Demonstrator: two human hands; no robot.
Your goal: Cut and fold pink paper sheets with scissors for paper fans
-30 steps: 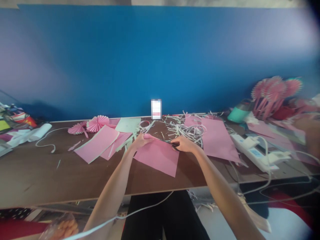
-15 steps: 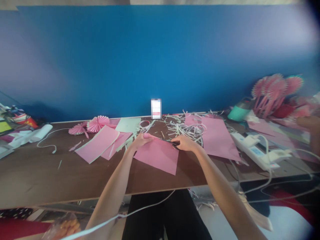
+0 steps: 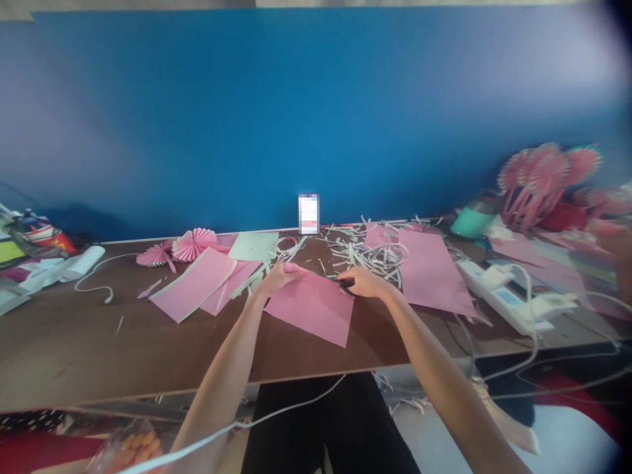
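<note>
Head view, left hand (image 3: pixel 279 279) pinching pink paper (image 3: pixel 311 311), right hand (image 3: pixel 368 283) gripping black scissors (image 3: pixel 346 284), white card (image 3: pixel 309 214) blurred

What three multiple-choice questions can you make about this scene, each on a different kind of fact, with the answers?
1. Where does the white power strip lie?
A) On the right part of the brown table
B) On the floor
C) Left of the paper fans

2. How many pink paper fans lie left of the black scissors in the right hand?
A) One
B) Two
C) Five

3. What state is the pink sheet under the left hand in?
A) Crumpled
B) Flat
C) Rolled

Answers: 1 A, the strip sits on the tabletop; 2 B, two pleated fans lie side by side; 3 B, it lies spread on the table.
</note>
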